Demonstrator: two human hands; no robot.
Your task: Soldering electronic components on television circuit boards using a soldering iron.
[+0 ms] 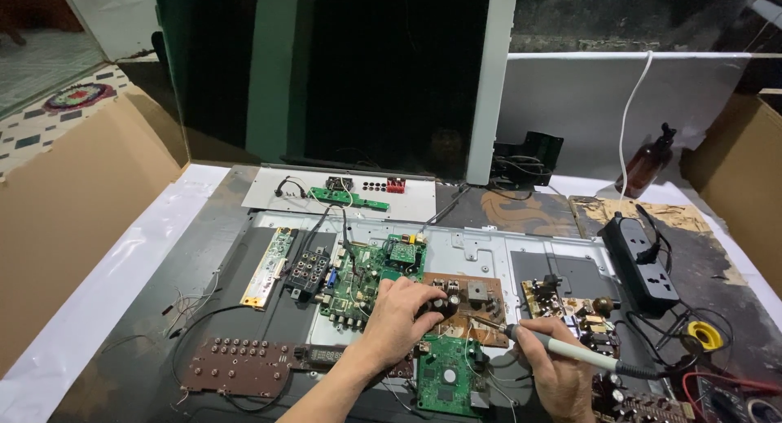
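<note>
Only the two forearms and hands of the person are visible, coming in from the bottom edge. The left hand (399,317) and the right hand (558,370) are both bare, without gloves. The forearms are uncovered, so no sleeve shows here.

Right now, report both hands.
Left hand: open, fingers resting on the brown circuit board.
Right hand: closed, holding the soldering iron.

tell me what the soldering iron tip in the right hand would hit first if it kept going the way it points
Probably the brown circuit board: the right hand aims the soldering iron up-left at it, beside the left hand. Depth is unclear.
</note>
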